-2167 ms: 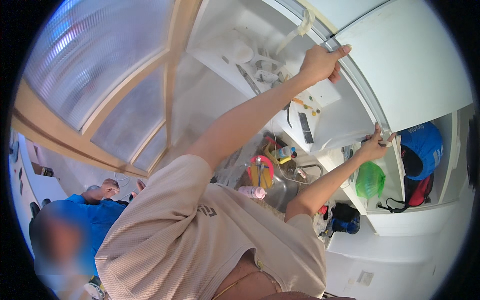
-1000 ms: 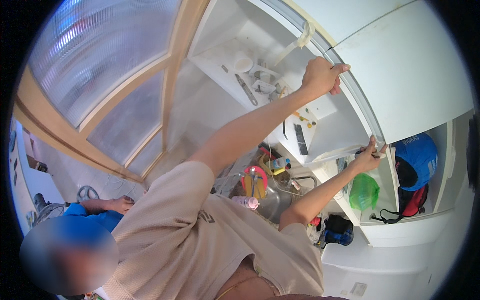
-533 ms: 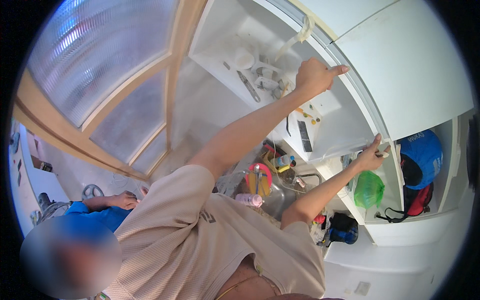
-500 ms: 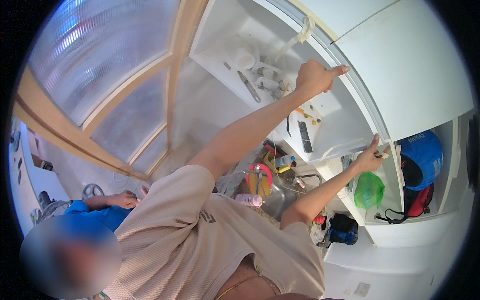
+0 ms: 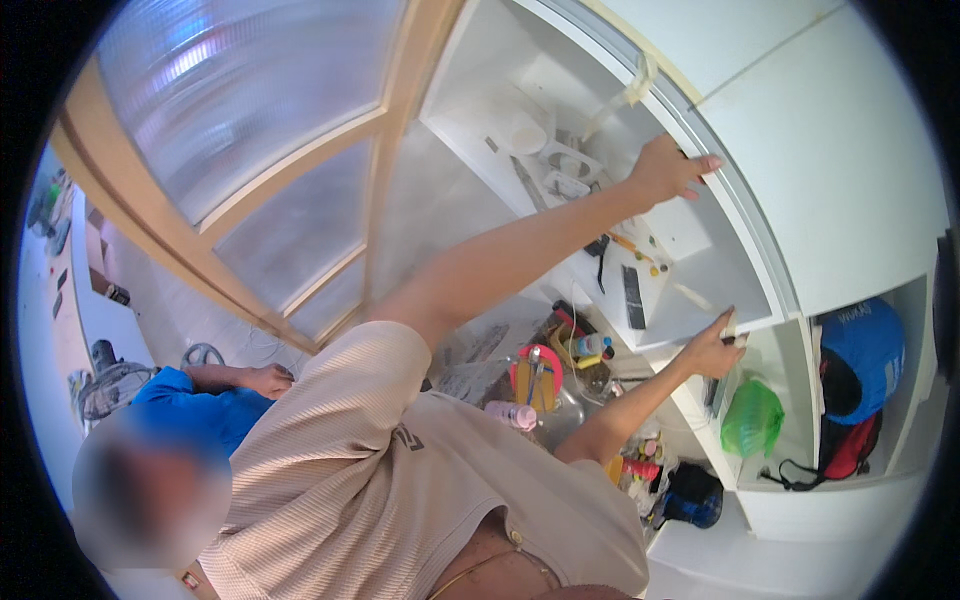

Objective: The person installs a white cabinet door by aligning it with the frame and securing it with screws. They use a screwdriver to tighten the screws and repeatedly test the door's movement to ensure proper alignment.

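Observation:
Both my arms reach up and to the right, to the white frame [image 5: 742, 235] along the front of a white cabinet. At the frame's inner edge is my left hand [image 5: 672, 170], its thumb laid on the edge and the other fingers curled. Lower down, my right hand [image 5: 712, 350] has its fingers bent at the frame's bottom edge near the corner, with the forefinger pointing up. A small pale bit shows at its fingertips; I cannot make out what it is. A strip of pale tape [image 5: 640, 82] hangs from the frame above my left hand.
Inside the cabinet lie a black strip [image 5: 633, 298], a white cup [image 5: 523, 132] and small tools. Below are a pink bottle [image 5: 511, 415] and a sink. A green bag [image 5: 752, 418] and blue bag [image 5: 862, 360] fill right shelves. Someone in blue [image 5: 215, 405] is at left.
The whole view has shifted slightly. My right hand has moved a little left along the frame's bottom edge, away from the corner. My left hand stays at the frame.

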